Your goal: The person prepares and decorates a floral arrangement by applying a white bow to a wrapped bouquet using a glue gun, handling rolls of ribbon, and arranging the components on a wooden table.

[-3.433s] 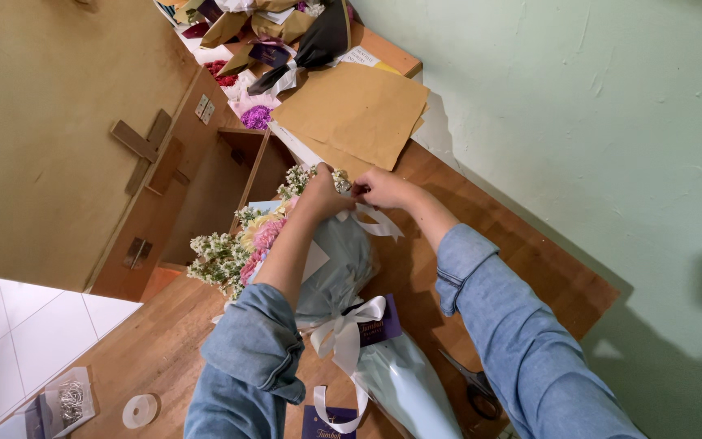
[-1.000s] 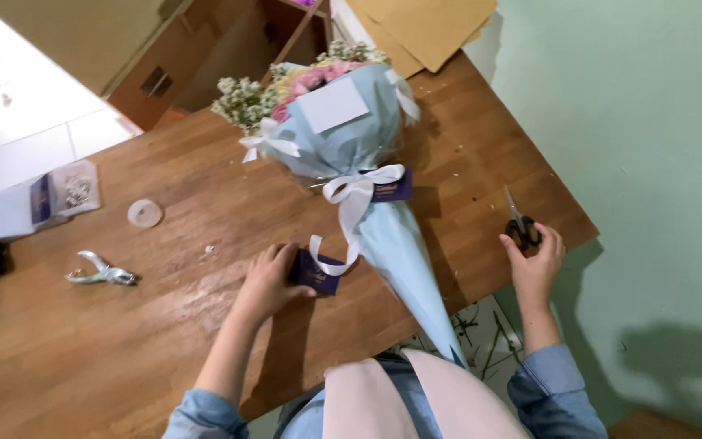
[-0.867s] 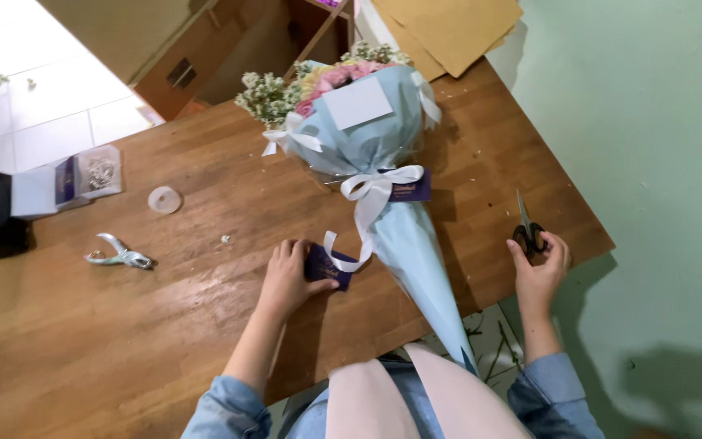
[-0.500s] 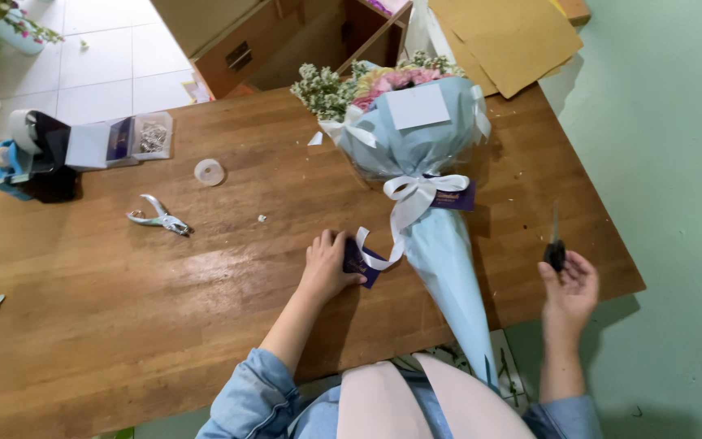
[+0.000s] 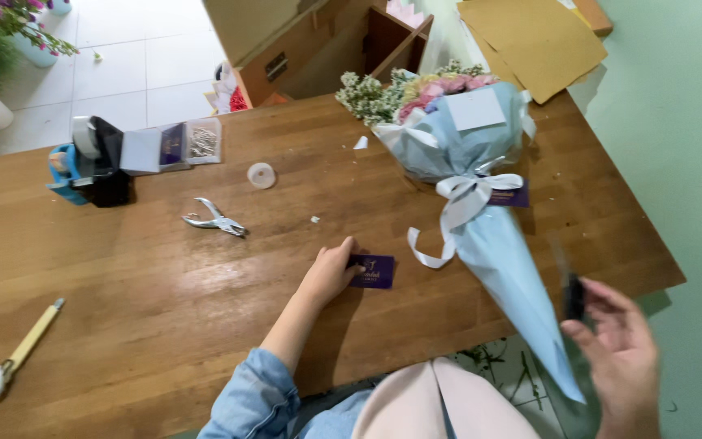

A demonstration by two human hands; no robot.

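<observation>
- My right hand (image 5: pixel 621 358) is blurred at the lower right, off the near right corner of the wooden table (image 5: pixel 164 284); its wrist is cut off by the picture's bottom edge.
- That hand is half curled around the dark handle of a pair of scissors (image 5: pixel 572 291); the blades are smeared and hard to make out.
- My left hand (image 5: pixel 331 272) lies flat near the table's front edge, fingers extended and loosely spread, pressing down one end of a small purple card (image 5: pixel 372 271). It grips nothing.
- My left forearm runs back from it to a rolled denim sleeve (image 5: pixel 247 398), partly cut off at the bottom.
- The bouquet (image 5: pixel 465 154) in pale blue wrap lies toward the table's right side, flowers pointing to the far edge, its pointed tail overhanging the front edge.
- A white ribbon (image 5: pixel 452 213) is tied round its waist, one loose end trailing close to the card.
- A second purple tag peeks from behind the bow, mostly hidden.
- A metal hole punch (image 5: pixel 214 219) sits mid-table, and a tape dispenser (image 5: pixel 87 167) stands by the far left edge.
</observation>
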